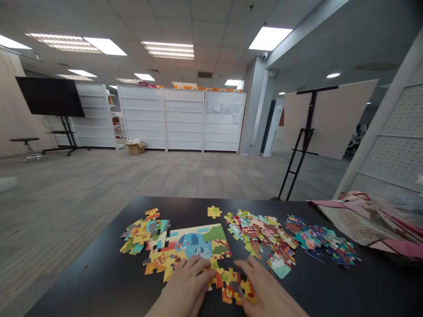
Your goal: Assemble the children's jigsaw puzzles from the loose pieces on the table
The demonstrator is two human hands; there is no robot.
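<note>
Left hand (187,284) lies flat, fingers pressed together, on the joined jigsaw section (194,248); right hand (264,286), fingers spread, touches loose yellow pieces (231,281), seemingly keeping them by the section. Warm-coloured pile (261,235) and blue-green pile (324,242) sit apart, apparently sorted by colour, on the black table (82,281); cloth pouch (360,224) lies beyond; floor carton (136,148), contents unseen.

On my feed, patterned cloth (360,224) lies bunched at the right edge of the surface (76,281), with a black easel (306,132) holding a beige board (330,123) beyond it, and white shelving units (181,119) stand far off behind a cardboard box (135,148).
</note>
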